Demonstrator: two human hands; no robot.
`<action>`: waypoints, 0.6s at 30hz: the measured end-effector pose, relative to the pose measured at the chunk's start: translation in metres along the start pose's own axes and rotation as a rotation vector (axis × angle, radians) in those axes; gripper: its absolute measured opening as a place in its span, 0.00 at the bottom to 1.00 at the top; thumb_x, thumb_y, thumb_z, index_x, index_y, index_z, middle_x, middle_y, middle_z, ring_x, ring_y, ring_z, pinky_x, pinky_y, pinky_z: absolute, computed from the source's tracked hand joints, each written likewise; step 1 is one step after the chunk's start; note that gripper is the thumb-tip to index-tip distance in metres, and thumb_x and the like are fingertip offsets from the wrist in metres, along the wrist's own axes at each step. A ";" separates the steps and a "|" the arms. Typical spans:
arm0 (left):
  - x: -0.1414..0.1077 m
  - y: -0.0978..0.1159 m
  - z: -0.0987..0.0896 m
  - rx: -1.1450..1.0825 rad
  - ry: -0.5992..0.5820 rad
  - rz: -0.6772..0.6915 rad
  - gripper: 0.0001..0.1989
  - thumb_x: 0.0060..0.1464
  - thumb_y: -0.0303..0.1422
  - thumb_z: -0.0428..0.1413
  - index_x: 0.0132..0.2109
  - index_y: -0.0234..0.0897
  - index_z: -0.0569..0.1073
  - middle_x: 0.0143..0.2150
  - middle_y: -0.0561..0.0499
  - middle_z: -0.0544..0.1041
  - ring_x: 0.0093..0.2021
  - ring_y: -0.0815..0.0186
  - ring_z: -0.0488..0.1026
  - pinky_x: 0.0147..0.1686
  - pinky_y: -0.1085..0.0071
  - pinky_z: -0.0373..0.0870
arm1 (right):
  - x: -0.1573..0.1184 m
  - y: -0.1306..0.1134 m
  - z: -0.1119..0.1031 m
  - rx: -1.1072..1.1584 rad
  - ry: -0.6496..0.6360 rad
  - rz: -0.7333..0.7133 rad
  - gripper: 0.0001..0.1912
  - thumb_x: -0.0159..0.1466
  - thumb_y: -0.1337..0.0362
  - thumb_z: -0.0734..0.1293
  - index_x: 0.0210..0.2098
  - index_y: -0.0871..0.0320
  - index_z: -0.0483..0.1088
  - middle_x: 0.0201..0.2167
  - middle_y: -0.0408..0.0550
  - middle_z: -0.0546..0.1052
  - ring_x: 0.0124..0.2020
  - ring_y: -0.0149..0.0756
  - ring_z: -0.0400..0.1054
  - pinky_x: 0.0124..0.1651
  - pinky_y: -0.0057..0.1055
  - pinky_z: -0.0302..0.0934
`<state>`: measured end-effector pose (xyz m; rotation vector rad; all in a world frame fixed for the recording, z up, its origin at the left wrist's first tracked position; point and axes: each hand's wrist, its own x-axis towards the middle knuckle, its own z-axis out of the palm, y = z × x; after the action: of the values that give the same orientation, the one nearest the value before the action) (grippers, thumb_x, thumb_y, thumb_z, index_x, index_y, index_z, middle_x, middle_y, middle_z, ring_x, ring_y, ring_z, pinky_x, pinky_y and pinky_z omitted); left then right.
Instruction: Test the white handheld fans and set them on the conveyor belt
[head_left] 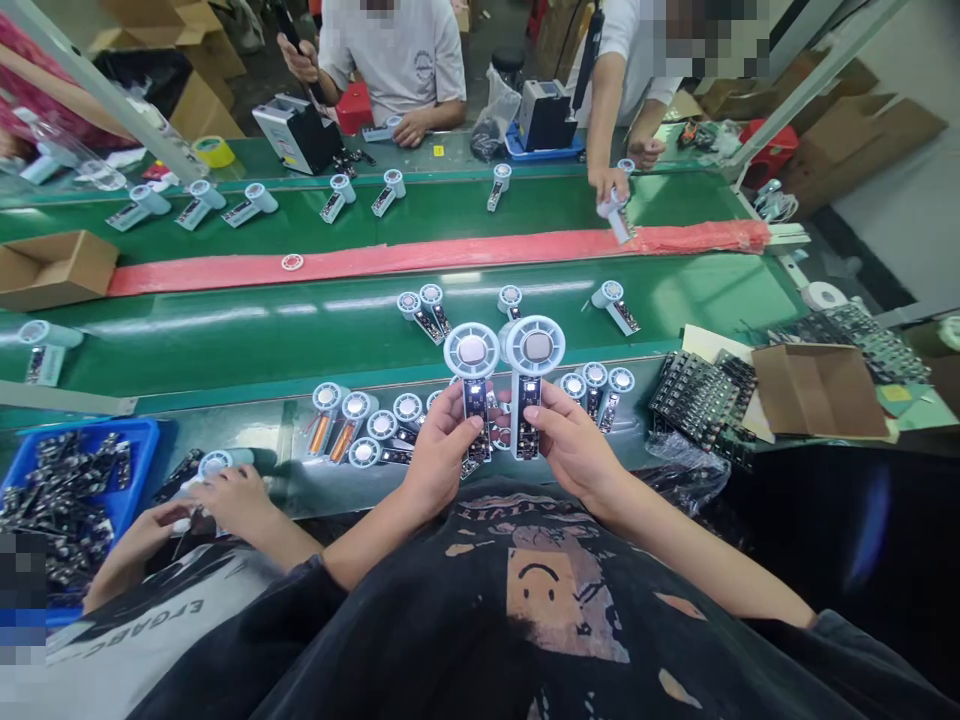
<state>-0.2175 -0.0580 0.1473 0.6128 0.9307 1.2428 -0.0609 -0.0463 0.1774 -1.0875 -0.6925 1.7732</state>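
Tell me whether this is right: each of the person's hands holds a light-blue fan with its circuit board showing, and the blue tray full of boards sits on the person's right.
Wrong side: the head view shows the blue tray full of boards on the person's left. The left hand and right hand do each hold a fan.

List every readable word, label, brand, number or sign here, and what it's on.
"EFGABC" (best reading, upside down): light shirt, lower left of the picture.
Sad-face drawing, wordless: dark shirt.
Lettering above that drawing: too distorted to read reliably.
Chest print on the white shirt across the belt: too small.
Yellow label, far side: unreadable.
Left fan and right fan, both held: no readable text.
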 end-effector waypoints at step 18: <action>0.010 0.008 -0.011 0.021 -0.133 -0.079 0.21 0.49 0.36 0.69 0.51 0.40 0.76 0.58 0.43 0.79 0.60 0.53 0.74 0.63 0.53 0.68 | -0.003 0.009 0.010 -0.034 0.090 -0.080 0.22 0.52 0.57 0.77 0.45 0.51 0.75 0.43 0.46 0.82 0.39 0.41 0.76 0.40 0.39 0.72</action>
<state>-0.2308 -0.0474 0.1457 0.6616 0.8496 1.1091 -0.0727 -0.0532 0.1757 -1.1397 -0.7036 1.6402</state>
